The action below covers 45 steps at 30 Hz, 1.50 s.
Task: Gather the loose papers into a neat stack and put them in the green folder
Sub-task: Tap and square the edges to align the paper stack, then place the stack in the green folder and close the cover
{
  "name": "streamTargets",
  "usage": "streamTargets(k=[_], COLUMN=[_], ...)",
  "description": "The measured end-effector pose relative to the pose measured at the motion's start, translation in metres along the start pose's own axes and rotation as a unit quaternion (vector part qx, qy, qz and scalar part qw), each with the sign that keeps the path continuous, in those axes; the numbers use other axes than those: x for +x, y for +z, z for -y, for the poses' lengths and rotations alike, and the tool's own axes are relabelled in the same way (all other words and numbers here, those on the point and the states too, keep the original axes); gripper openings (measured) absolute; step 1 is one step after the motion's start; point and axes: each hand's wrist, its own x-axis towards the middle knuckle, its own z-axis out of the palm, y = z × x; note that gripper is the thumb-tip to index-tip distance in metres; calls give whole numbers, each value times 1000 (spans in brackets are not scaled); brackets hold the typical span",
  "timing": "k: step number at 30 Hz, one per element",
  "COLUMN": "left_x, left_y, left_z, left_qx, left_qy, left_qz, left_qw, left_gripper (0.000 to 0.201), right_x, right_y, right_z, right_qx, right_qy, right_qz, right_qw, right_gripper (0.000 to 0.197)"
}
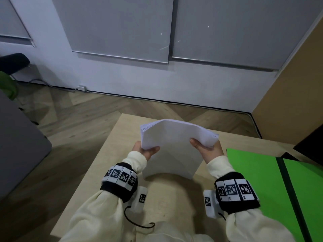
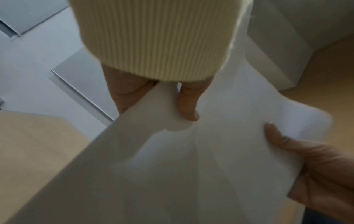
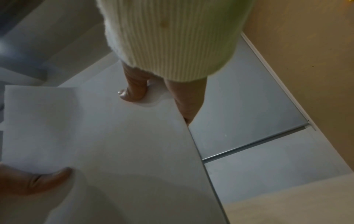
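Observation:
A stack of white papers (image 1: pixel 173 147) stands nearly upright, its lower edge just above the light wooden table (image 1: pixel 108 158). My left hand (image 1: pixel 146 151) pinches its left edge, thumb on the near face. My right hand (image 1: pixel 208 149) pinches its right edge the same way. The fingers behind the sheets are hidden. In the left wrist view the left thumb (image 2: pixel 188 104) presses on the paper (image 2: pixel 172 174). The right wrist view shows the right thumb (image 3: pixel 134 93) on the sheets (image 3: pixel 118 151). The green folder (image 1: pixel 253 173) lies open flat on the table to the right.
A dark grey piece of furniture (image 1: pixel 19 145) stands on the left, beyond the table's edge. A tan partition (image 1: pixel 297 88) and a black object (image 1: pixel 311 142) close off the right side. Wooden floor (image 1: pixel 87 116) and a white wall lie ahead.

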Motion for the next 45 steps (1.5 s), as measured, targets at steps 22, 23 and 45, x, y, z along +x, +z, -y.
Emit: streamTargets(k=[22, 23, 45], left_x=[4, 2, -17], left_y=[4, 5, 91], left_z=[16, 18, 39], left_qx=[52, 53, 141], left_qy=[-45, -50, -67], left_qz=[-27, -32, 165], left_qw=[997, 997, 974], left_gripper=[46, 44, 25], right_x=[-2, -4, -50], right_y=[25, 26, -83], right_z=[-39, -41, -93], right_qx=[-26, -18, -132], right_qy=[176, 181, 288], right_qz=[-79, -75, -112], right_qw=[981, 980, 942], right_gripper=[56, 58, 48])
